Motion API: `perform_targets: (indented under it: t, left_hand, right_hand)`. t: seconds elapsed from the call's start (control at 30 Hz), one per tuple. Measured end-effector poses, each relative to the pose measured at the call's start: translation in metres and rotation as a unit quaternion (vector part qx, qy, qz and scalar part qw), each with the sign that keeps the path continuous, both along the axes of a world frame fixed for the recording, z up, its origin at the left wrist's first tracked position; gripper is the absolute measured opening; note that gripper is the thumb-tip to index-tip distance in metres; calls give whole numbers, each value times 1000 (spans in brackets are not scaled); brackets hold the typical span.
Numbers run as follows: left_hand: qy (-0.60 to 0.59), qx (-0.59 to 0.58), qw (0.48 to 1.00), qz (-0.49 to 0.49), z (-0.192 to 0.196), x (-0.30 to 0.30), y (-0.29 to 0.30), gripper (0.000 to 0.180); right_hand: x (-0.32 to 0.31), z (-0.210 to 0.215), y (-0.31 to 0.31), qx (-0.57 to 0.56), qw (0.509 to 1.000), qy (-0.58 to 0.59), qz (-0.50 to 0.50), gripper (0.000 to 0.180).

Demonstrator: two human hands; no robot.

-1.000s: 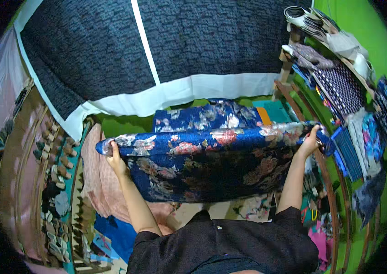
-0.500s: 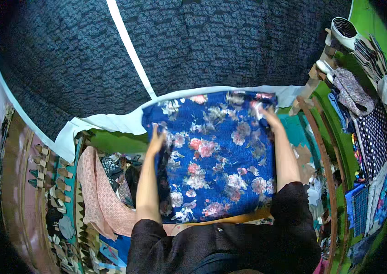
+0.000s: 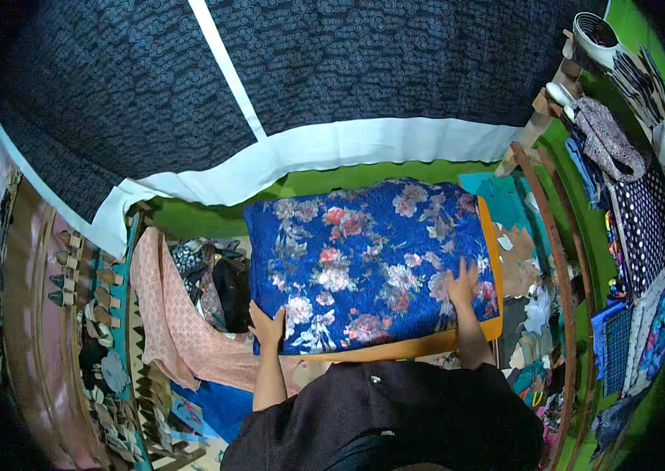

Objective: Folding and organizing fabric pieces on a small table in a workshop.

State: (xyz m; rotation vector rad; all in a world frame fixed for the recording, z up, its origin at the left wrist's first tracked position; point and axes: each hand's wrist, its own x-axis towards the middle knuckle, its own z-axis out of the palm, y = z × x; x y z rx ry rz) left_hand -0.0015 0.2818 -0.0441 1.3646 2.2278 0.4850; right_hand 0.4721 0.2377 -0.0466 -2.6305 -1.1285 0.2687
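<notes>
Fingers and thumb of the left hand (image 3: pixel 266 326) stood apart at the eight o'clock edge of the blue floral cloth (image 3: pixel 368 271), with no pinch visible. The right hand (image 3: pixel 462 284), slightly blurred, was spread open over the cloth toward three o'clock, holding nothing; whether its fingertips pressed down, I couldn't tell.

The cloth lay flat, roughly rectangular, in front of the person's body, above an orange layer (image 3: pixel 493 251) that showed at three and six o'clock. Judging by its sheen and drape, it seemed light, soft and rather slippery, in no danger of breaking but liable to slide or crease. Its lower corners, near seven and five o'clock, looked the best holds, with all layers taken together.

Farther out, dark bunched fabric (image 3: pixel 230 294) sat at nine o'clock, peach cloth (image 3: pixel 161 306) beyond it, and a dark patterned curtain (image 3: pixel 387 71) filled twelve.
</notes>
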Motion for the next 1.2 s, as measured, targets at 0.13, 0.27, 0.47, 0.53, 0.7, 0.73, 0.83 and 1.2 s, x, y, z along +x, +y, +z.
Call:
perform_targets:
  t: [0.13,0.27,0.47,0.53,0.7,0.73,0.83,1.2]
  left_hand:
    - [25,23,999,30,-52,-52,-32,92]
    - [-281,-20,951,125,-24,-44,-49,78]
    - [-248,-25,954,165,-73,-84,-76,51]
    - [-96,-30,992,71,-65,-78,-71,57]
    - [-386,126,890,209,-82,-69,-92,53]
    - [-612,137,742,236,-68,-58,-96,49]
    - [-638,29,709,298,-42,-47,-102,29]
    - [-694,166,697,73,100,-58,-67,23]
  right_hand:
    - [33,-18,-83,55,995,11,-88,77]
    - [49,-37,-124,15,952,26,-303,75]
    - [54,-40,-128,201,789,461,-352,49]
    - [56,-52,-128,299,721,482,-397,41]
    - [54,-29,-116,210,685,617,-325,41]
    - [58,-28,-117,196,707,576,-360,40]
    - [55,-22,-114,224,643,661,-314,31]
    - [33,125,-105,546,804,236,13,58]
